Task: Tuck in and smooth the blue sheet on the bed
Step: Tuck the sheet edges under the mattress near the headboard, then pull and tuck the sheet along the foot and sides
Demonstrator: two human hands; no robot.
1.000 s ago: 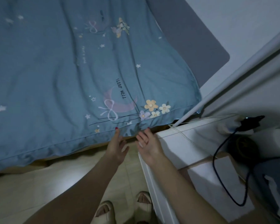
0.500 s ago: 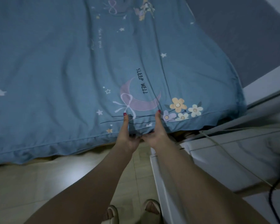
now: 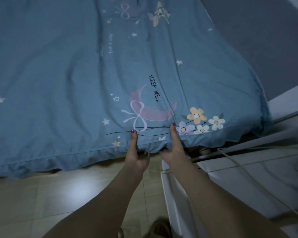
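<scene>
— Blue sheet [image 3: 76,74] — where is it?
— Spread over the bed, its hem pinched by both hands: left hand [image 3: 136,156] and right hand [image 3: 175,152], thumbs on top, fingers curled under the edge.
— Beyond the thumbs?
— A printed moon [image 3: 153,110] — flowers [image 3: 201,121] to the right.

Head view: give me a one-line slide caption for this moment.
Both hands, left hand and right hand, grip the near hem of the blue sheet, thumbs on top, beside a white cabinet.
</scene>
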